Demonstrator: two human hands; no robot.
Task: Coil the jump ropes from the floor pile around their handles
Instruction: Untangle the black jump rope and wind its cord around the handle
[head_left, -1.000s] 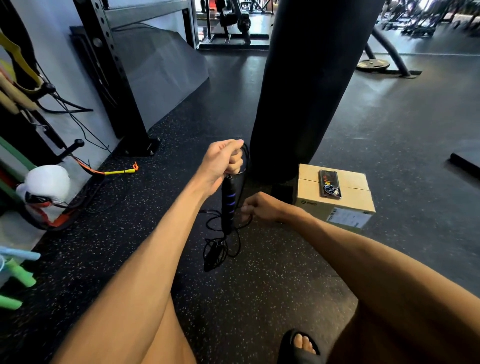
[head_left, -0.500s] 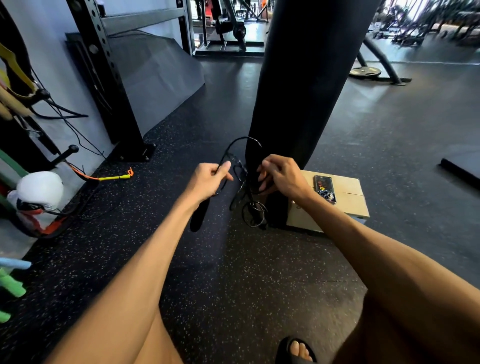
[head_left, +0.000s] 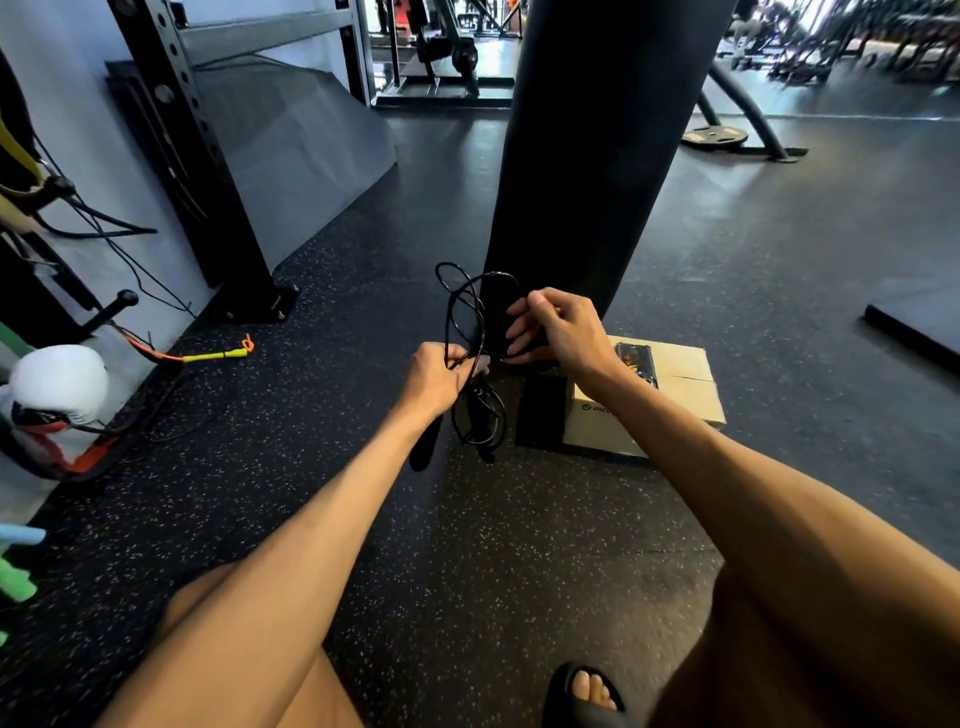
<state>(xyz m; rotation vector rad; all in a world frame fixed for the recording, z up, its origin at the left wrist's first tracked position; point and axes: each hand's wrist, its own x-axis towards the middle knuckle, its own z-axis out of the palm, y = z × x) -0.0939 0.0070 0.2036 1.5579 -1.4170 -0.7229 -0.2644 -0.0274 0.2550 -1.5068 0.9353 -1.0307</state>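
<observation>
A black jump rope (head_left: 464, 317) is held up in front of me, its thin cord looping above and below my hands. My left hand (head_left: 439, 378) grips a black handle (head_left: 425, 446), which sticks down under my wrist, and it also pinches the cord. My right hand (head_left: 556, 327) is a little higher and to the right, with its fingers curled round a dark part of the rope, seemingly the second handle. More loops (head_left: 480, 418) hang below my left hand. I cannot see a pile of ropes on the floor.
A tall black punching bag (head_left: 597, 145) hangs right behind my hands. A cardboard box (head_left: 675, 395) with a phone (head_left: 636, 361) on it sits to the right. A rack post (head_left: 192, 156), resistance bands, a white boxing glove (head_left: 60, 384) and a yellow-orange rope end (head_left: 218, 355) lie left.
Both hands rose from near the floor, lifting the rope. The handle went from upright in my left hand to hanging below it. My right hand moved up onto the rope beside the left.
</observation>
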